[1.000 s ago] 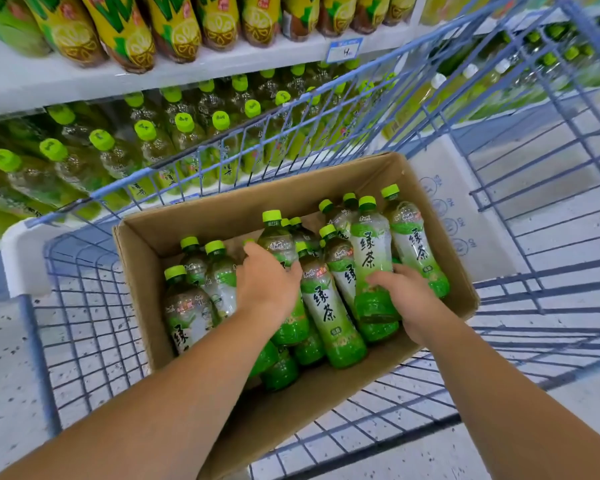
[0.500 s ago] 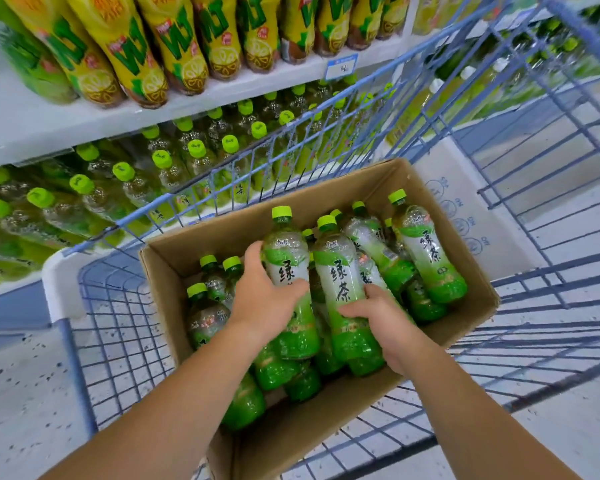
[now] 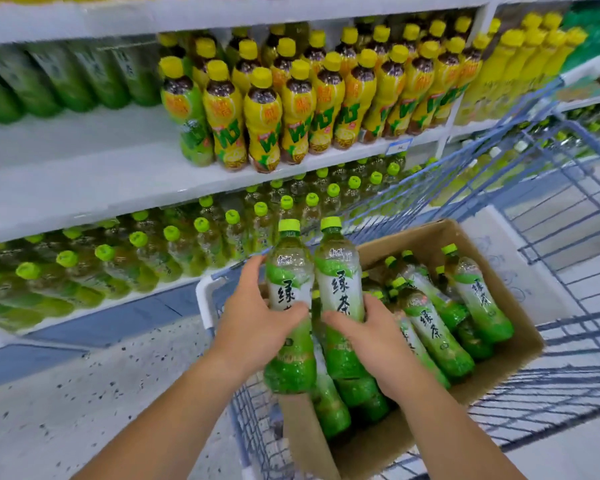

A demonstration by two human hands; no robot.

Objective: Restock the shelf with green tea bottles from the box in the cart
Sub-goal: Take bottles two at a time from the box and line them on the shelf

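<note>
My left hand [image 3: 257, 317] grips one green tea bottle [image 3: 289, 271] and my right hand [image 3: 368, 327] grips a second green tea bottle [image 3: 338, 268]. Both bottles stand upright side by side, lifted above the near left part of the cardboard box [image 3: 520, 344]. Several more green tea bottles [image 3: 430, 320] lie in the box, which sits in the blue wire cart [image 3: 568, 237]. To the left, the low shelf [image 3: 84, 216] holds rows of the same green-capped bottles [image 3: 174, 251].
The shelf above carries yellow-capped lemon tea bottles [image 3: 291, 105] at the right and green bottles [image 3: 66, 77] at the left, with bare white board in front. The cart's white corner [image 3: 203, 299] stands close to the low shelf. Speckled floor [image 3: 66, 393] lies at the lower left.
Both hands have lifted their bottles up out of the box, bringing them together. The view has tilted up, so more of the shelves shows.
</note>
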